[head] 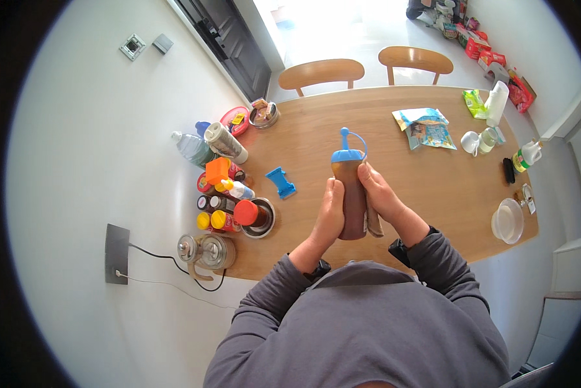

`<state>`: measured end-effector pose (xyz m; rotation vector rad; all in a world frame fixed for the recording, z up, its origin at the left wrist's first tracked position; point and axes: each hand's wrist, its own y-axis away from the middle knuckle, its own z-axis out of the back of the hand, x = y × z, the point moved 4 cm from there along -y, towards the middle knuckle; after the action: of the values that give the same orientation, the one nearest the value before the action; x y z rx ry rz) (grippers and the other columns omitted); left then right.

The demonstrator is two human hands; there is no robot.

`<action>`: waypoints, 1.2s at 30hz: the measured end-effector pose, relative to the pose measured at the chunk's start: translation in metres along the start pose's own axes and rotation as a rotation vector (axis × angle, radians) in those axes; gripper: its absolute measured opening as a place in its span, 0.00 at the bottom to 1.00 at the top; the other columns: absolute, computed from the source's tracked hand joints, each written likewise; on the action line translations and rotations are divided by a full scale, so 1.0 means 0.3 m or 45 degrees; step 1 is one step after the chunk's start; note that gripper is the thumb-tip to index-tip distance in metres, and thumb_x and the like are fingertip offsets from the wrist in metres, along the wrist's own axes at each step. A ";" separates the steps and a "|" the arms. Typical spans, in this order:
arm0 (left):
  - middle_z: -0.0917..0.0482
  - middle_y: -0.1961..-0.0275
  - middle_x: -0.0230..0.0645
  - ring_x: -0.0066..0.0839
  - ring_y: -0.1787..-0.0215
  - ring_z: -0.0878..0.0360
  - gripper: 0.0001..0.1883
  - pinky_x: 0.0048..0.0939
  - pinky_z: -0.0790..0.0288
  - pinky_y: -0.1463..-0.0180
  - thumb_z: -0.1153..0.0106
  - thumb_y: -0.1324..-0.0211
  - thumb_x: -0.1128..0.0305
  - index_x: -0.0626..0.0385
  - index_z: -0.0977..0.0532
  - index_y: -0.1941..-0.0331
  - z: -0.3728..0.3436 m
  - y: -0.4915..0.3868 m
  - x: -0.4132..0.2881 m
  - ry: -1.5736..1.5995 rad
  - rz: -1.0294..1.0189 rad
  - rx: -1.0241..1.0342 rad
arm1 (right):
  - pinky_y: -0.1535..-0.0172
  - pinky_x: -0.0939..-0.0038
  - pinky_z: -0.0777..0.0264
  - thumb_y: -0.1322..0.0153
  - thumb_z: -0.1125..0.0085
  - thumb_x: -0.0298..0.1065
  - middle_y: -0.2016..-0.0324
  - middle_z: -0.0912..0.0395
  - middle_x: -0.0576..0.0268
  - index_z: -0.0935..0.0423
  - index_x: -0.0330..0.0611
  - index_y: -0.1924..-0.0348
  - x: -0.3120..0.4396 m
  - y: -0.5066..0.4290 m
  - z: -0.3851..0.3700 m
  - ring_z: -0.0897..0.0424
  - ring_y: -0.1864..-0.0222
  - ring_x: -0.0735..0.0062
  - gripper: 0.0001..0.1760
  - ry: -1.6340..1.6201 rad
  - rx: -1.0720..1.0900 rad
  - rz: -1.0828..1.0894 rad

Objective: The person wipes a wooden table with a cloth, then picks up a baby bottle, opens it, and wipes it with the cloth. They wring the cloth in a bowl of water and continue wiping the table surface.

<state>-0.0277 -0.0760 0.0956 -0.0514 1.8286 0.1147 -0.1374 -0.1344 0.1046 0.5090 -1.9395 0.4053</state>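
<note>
Between my two hands stands a squeeze bottle [353,201] with brown contents and a blue cap, its small tethered stopper on the spout. My left hand [330,211] presses its palm and fingers against the bottle's left side. On the other side, my right hand [380,191] rests against the bottle, with a brown cloth [374,224] between its palm and the bottle's lower part. The fingertips behind the bottle are hidden. To the left, a blue plastic holder [281,183] lies on the wooden table [310,126].
Sauce jars [222,220], a large plastic bottle [193,148], a tumbler [226,142] and a glass kettle [215,251] crowd the left edge. Snack bags [425,128], a white mug [470,142], a paper roll [497,103] and a plastic bowl [507,221] lie at the right. Two chairs [321,73] stand beyond.
</note>
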 end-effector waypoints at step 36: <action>0.28 0.62 0.29 0.18 0.61 0.31 0.20 0.25 0.31 0.55 0.65 0.22 0.52 0.57 0.32 0.52 0.027 -0.082 -0.006 -0.226 -0.344 -0.256 | 0.28 0.54 0.52 0.19 0.64 0.46 0.30 0.48 0.36 0.52 0.30 0.27 0.007 0.080 -0.081 0.45 0.28 0.43 0.35 0.882 -0.336 0.636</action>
<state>-0.0171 -0.0997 0.0940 -0.4156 1.6114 0.1081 -0.1321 -0.1022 0.1149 -0.2802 -1.3847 0.5427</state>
